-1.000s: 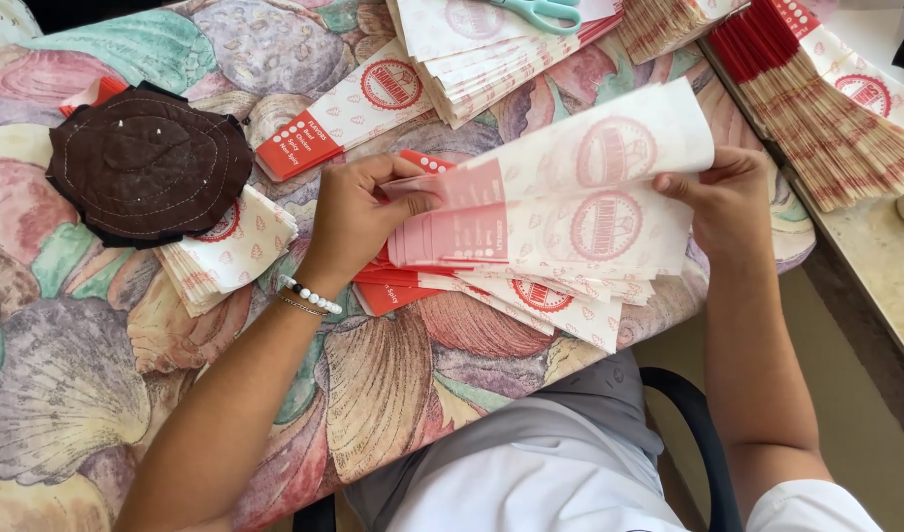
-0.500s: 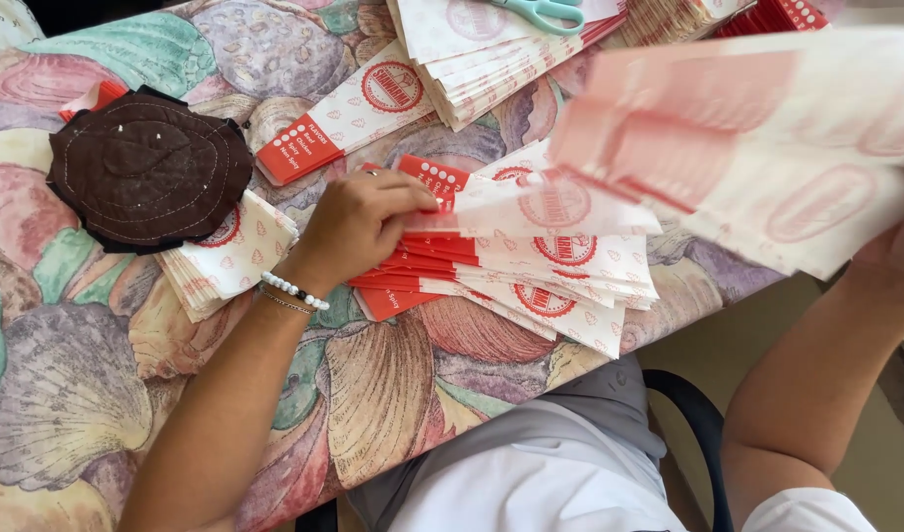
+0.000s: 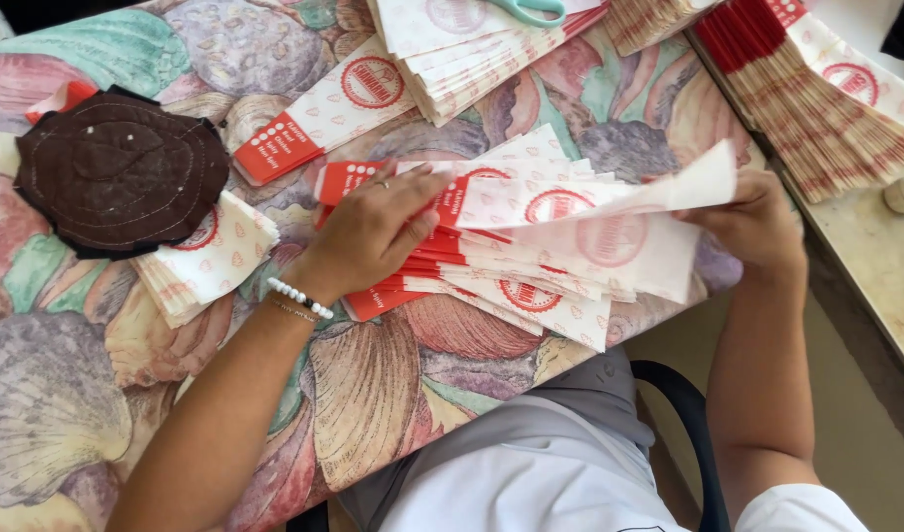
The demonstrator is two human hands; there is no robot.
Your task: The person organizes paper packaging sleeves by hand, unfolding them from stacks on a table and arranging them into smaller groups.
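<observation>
Paper bags [image 3: 531, 261], white with red ends and a round red stamp, lie as a fanned pile on the near part of the table, between the two hands. The left hand [image 3: 378, 232] lies flat on the red ends of the pile, fingers spread and pressing down, not clenched. The right hand [image 3: 757, 222] grips the far edge of the top bag [image 3: 659, 197] between thumb and fingers and lifts it, so this sheet curves up from the pile. The paper looks thin, and I judge that a pull which is too quick can tear it or fold a crease in it. Two bags can also cling together and come up as one, because the edges sit very close. If the left hand loosens its pressure, the fan can slide, and the lower bags already hang a little over the table edge, so some can drop to the person's lap or the floor. The tablecloth [image 3: 373, 394] with its shell pattern seems smooth, which does not help against sliding. To the left, a small stack of folded bags [image 3: 211, 261] rests partly under a brown leaf-shaped mat [image 3: 117, 167], touching it. Behind the pile is a single bag [image 3: 324, 108] and a taller stack [image 3: 472, 49] with teal scissors [image 3: 531, 10] on top; a wide sweep of the lifted sheet can knock these. At far right, a long row of bags [image 3: 816, 108] stands well apart.
</observation>
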